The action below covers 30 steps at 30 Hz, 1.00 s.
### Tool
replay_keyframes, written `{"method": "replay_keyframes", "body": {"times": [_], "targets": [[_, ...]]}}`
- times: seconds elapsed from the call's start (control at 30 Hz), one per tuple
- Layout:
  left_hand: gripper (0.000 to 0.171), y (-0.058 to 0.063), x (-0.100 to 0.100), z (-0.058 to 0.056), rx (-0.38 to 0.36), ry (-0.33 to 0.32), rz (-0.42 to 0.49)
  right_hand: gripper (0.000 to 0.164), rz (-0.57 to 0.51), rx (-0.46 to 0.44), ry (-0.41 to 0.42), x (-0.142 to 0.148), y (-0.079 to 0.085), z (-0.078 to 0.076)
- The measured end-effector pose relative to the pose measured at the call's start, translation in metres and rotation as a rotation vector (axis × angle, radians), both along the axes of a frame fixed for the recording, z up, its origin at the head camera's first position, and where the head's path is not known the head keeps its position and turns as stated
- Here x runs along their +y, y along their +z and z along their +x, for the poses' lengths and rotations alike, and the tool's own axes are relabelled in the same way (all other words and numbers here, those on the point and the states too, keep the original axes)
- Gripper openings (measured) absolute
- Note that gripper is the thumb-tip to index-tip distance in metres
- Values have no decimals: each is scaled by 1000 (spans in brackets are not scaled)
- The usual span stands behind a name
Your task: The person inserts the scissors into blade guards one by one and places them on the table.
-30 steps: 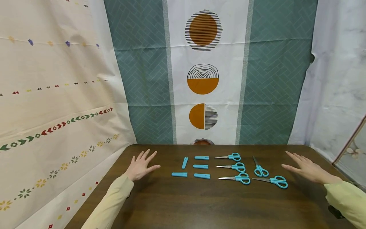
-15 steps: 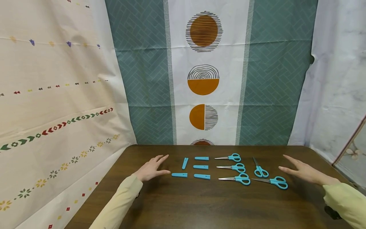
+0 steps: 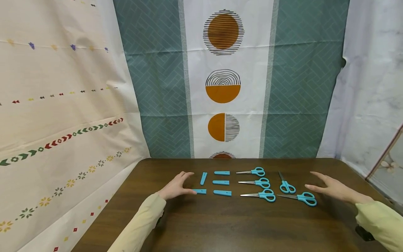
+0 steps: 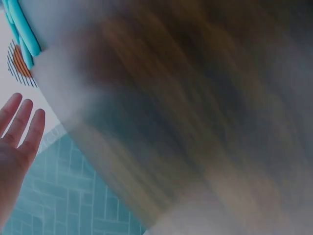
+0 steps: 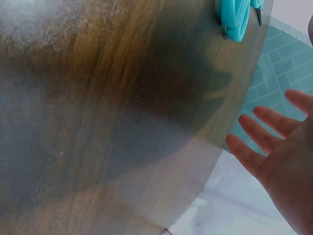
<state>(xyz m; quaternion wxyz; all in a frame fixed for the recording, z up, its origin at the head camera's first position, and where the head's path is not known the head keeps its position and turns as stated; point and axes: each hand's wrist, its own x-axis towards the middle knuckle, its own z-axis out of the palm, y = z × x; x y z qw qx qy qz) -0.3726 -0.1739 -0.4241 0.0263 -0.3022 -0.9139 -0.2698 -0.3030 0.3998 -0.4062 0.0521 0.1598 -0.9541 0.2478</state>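
Note:
My left hand [image 3: 174, 187] hovers at the left, fingers spread and slightly bent. Its thumb overlaps the left end of a turquoise scissor cap [image 3: 201, 191]; whether it touches is unclear. Beyond lies an upright-pointing cap [image 3: 203, 178], with more caps [image 3: 222, 193] in a column to the right. My right hand [image 3: 335, 189], fingers extended and apart, holds nothing beside a pair of scissors [image 3: 306, 198] with turquoise handles. Another pair of scissors [image 3: 287, 187] points away from me. In the right wrist view, the fingers of the right hand [image 5: 279, 142] are straight.
Several scissors [image 3: 266, 194] line up mid-table, blades pointing left. All lie on a dark brown wooden table [image 3: 226, 227]. A green and white patterned curtain [image 3: 163, 87] hangs behind its far edge, and a cream cloth [image 3: 63, 115] hangs at the left.
My left hand has moved right and slightly down to the nearest cap, its spread fingers bending a little. The right hand has shifted slightly left. The caps and scissors stay put.

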Motion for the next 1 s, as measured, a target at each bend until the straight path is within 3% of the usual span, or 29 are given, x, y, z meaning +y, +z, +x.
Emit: {"method": "replay_keyframes", "body": {"times": [0.37,0.63,1.0], "targets": [[73,-8,6,-4,-58,-24,101,71,19,24,37,3,-5,0],[64,-12,5,-5,-122,-35,102,71,3,-45,93,4,-16,4],[55,-13,10,-10,-154,-44,132,59,-9,-28,159,-1,-22,2]]}}
